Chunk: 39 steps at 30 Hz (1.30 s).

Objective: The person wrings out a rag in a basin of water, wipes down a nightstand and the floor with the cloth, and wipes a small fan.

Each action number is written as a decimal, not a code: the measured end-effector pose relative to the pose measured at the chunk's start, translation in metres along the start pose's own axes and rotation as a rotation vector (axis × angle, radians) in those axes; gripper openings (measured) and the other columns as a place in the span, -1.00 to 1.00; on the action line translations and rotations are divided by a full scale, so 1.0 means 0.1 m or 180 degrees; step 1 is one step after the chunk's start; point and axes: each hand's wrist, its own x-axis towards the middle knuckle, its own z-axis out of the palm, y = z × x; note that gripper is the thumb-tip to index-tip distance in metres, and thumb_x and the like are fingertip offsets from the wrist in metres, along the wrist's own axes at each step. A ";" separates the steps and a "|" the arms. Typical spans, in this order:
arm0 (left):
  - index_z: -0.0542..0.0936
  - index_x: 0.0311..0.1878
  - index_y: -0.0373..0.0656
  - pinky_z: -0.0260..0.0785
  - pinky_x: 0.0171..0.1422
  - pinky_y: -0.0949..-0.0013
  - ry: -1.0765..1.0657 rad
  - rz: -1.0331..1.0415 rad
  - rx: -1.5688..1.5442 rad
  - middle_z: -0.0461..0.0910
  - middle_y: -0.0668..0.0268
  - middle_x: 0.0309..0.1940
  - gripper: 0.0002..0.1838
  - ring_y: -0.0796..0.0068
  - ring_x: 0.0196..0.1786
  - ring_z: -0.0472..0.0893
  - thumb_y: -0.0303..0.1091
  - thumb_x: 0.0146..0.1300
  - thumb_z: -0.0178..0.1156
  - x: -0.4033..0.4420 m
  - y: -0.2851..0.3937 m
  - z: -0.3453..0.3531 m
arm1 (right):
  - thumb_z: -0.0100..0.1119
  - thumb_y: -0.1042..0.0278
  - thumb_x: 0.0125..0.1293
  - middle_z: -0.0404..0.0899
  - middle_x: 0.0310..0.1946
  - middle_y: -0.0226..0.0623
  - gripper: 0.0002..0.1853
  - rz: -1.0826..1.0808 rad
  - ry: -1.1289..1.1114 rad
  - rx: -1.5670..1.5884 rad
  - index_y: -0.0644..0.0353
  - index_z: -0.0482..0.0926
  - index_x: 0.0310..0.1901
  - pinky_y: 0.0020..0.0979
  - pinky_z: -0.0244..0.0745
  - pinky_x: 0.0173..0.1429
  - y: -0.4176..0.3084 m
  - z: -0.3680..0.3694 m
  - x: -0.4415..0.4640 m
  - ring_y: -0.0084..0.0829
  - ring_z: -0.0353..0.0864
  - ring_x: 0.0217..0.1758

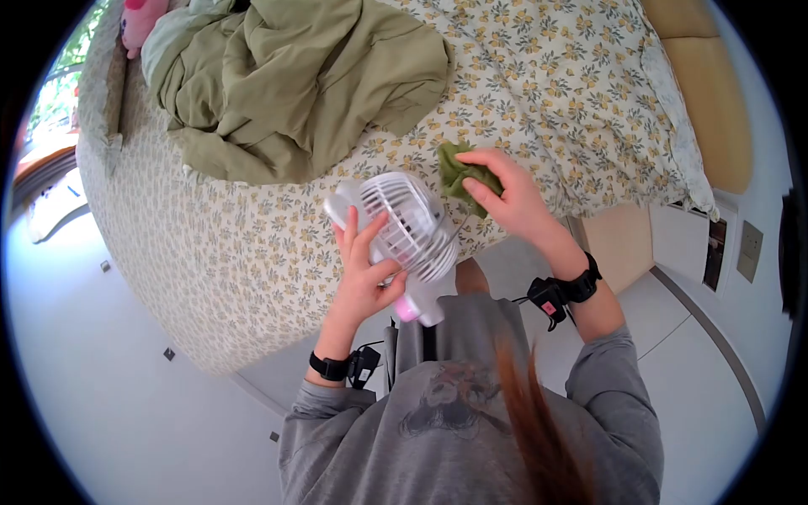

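A small white fan (408,223) with a round slatted cage is tilted in front of me, over the near edge of the bed. My left hand (368,268) holds it, fingers spread along the cage and the thumb low near a pink patch on the white base. To the right of the fan, my right hand (509,195) pinches a crumpled green cloth (461,175) between thumb and fingers. The cloth is beside the cage, and I cannot tell whether they touch.
The bed (278,244) has a sheet with a yellow floral print. A rumpled olive-green blanket (311,84) lies across its far left part. A pink plush toy (141,23) sits at the upper left. A tan headboard (703,93) stands at the right, near a wall socket (749,251).
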 end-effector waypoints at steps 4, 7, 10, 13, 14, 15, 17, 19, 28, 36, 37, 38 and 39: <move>0.53 -0.31 -0.11 -0.31 0.45 -0.20 0.0166 -0.0072 0.0016 -0.03 -0.04 0.41 -0.77 -0.19 0.48 -0.20 -0.32 -0.04 0.33 -0.19 0.00 0.01 | 0.18 0.36 0.20 0.50 -0.10 -0.20 -0.68 -0.0766 -0.0377 0.0011 0.17 0.48 0.00 -0.31 0.44 0.01 -0.39 0.28 0.14 -0.21 0.52 -0.05; 0.43 -0.13 -0.16 -0.25 0.46 -0.12 0.0659 -0.0746 -0.0048 -0.15 -0.16 0.41 -0.67 -0.19 0.47 -0.18 -0.36 0.04 0.28 -0.28 0.16 0.04 | 0.24 0.33 0.10 0.48 -0.09 -0.24 -0.65 -0.1077 -0.0780 -0.0224 0.14 0.50 -0.04 -0.34 0.43 0.01 -0.43 0.74 0.09 -0.24 0.50 -0.07; 0.31 0.00 -0.21 -0.20 0.45 -0.07 0.0974 -0.1339 -0.0309 -0.18 -0.26 0.39 -0.60 -0.23 0.46 -0.17 -0.45 0.12 0.20 -0.37 0.22 0.15 | 0.27 0.32 -0.04 0.47 -0.07 -0.27 -0.59 -0.1733 -0.0879 -0.1032 0.09 0.52 -0.08 -0.37 0.40 0.01 -0.33 1.11 -0.06 -0.30 0.45 -0.07; 0.22 0.04 -0.23 -0.15 0.43 -0.04 0.1084 -0.1743 -0.0463 -0.18 -0.32 0.37 -0.63 -0.28 0.45 -0.18 -0.53 0.21 0.08 -0.49 0.28 0.20 | 0.22 0.33 -0.10 0.46 -0.08 -0.31 -0.63 -0.1951 -0.0606 -0.1354 0.07 0.52 -0.15 -0.40 0.36 -0.02 -0.42 1.30 -0.16 -0.35 0.41 -0.08; 0.21 0.09 -0.24 -0.01 0.37 0.01 0.1293 -0.2045 -0.0524 -0.07 -0.31 0.34 -0.62 -0.24 0.40 0.00 -0.49 0.24 0.05 -0.48 0.26 0.23 | 0.18 0.33 -0.07 0.46 -0.09 -0.32 -0.68 -0.1976 -0.0501 -0.1520 0.08 0.52 -0.19 -0.38 0.36 -0.04 -0.46 1.37 -0.15 -0.35 0.41 -0.10; 0.20 0.14 -0.25 0.13 0.32 0.05 0.1459 -0.2304 -0.0588 0.05 -0.30 0.31 -0.60 -0.20 0.35 0.17 -0.46 0.27 0.03 -0.44 0.22 0.25 | 0.15 0.33 -0.04 0.45 -0.11 -0.33 -0.73 -0.1966 -0.0343 -0.1698 0.08 0.51 -0.22 -0.36 0.36 -0.07 -0.47 1.42 -0.11 -0.34 0.41 -0.11; 0.16 0.20 -0.26 0.24 0.19 0.08 0.1548 -0.2690 -0.0561 0.20 -0.25 0.23 -0.56 -0.15 0.21 0.33 -0.41 0.30 -0.01 -0.53 0.23 0.18 | 0.11 0.34 -0.01 0.45 -0.14 -0.33 -0.78 -0.2002 -0.0541 -0.1668 0.07 0.50 -0.26 -0.38 0.37 -0.12 -0.47 1.56 -0.11 -0.36 0.41 -0.15; 0.13 0.27 -0.26 0.35 0.07 0.11 0.1577 -0.3033 -0.0547 0.34 -0.20 0.15 -0.52 -0.10 0.07 0.49 -0.36 0.34 -0.05 -0.63 0.19 0.12 | 0.30 0.32 -0.18 0.45 -0.07 -0.36 -0.57 -0.1887 -0.0784 -0.1851 0.00 0.53 -0.14 -0.40 0.43 -0.12 -0.46 1.59 -0.12 -0.35 0.42 -0.13; 0.25 0.30 -0.31 0.32 0.16 0.23 0.1605 -0.2923 -0.0768 0.45 -0.09 0.09 -0.53 0.04 0.11 0.49 -0.32 0.37 -0.08 -0.93 -0.24 -0.14 | 0.29 0.39 -0.01 0.45 -0.06 -0.33 -0.63 -0.1648 -0.1451 -0.1384 -0.02 0.57 -0.08 -0.34 0.52 -0.11 -0.40 1.46 -0.03 -0.31 0.50 -0.06; 0.29 0.30 -0.20 0.36 0.03 0.28 0.1848 -0.2813 -0.1559 0.49 -0.04 0.01 -0.53 0.14 -0.01 0.55 -0.37 0.34 -0.01 -1.14 -0.58 0.02 | 0.32 0.43 -0.05 0.45 -0.04 -0.29 -0.68 -0.2530 -0.1536 -0.1139 0.04 0.58 -0.18 -0.33 0.49 -0.07 -0.88 2.01 0.52 -0.26 0.50 -0.05; 0.30 0.29 -0.22 0.37 0.01 0.28 0.1670 -0.2960 -0.1666 0.51 -0.04 -0.01 -0.53 0.14 -0.03 0.56 -0.37 0.33 0.00 -1.11 -0.57 -0.02 | 0.32 0.44 -0.05 0.45 -0.01 -0.27 -0.69 -0.2761 -0.1854 -0.1337 0.04 0.58 -0.19 -0.33 0.49 -0.07 -0.87 2.16 0.63 -0.25 0.50 -0.03; 0.32 0.27 -0.24 0.38 -0.01 0.28 0.1786 -0.2868 -0.1585 0.53 -0.04 -0.06 -0.55 0.13 -0.06 0.57 -0.37 0.33 0.00 -1.11 -0.56 0.00 | 0.30 0.42 -0.08 0.45 -0.04 -0.31 -0.72 -0.2941 -0.2233 -0.1503 0.02 0.55 -0.26 -0.33 0.49 -0.13 -0.78 2.30 0.70 -0.27 0.50 -0.06; 0.32 0.27 -0.24 0.38 -0.01 0.28 0.1792 -0.2913 -0.1605 0.53 -0.04 -0.06 -0.55 0.13 -0.06 0.57 -0.37 0.33 0.00 -1.20 -0.63 0.05 | 0.29 0.39 -0.03 0.45 -0.09 -0.36 -0.77 -0.2782 -0.2669 -0.1628 0.01 0.52 -0.28 -0.32 0.48 -0.16 -0.68 2.45 0.82 -0.29 0.50 -0.08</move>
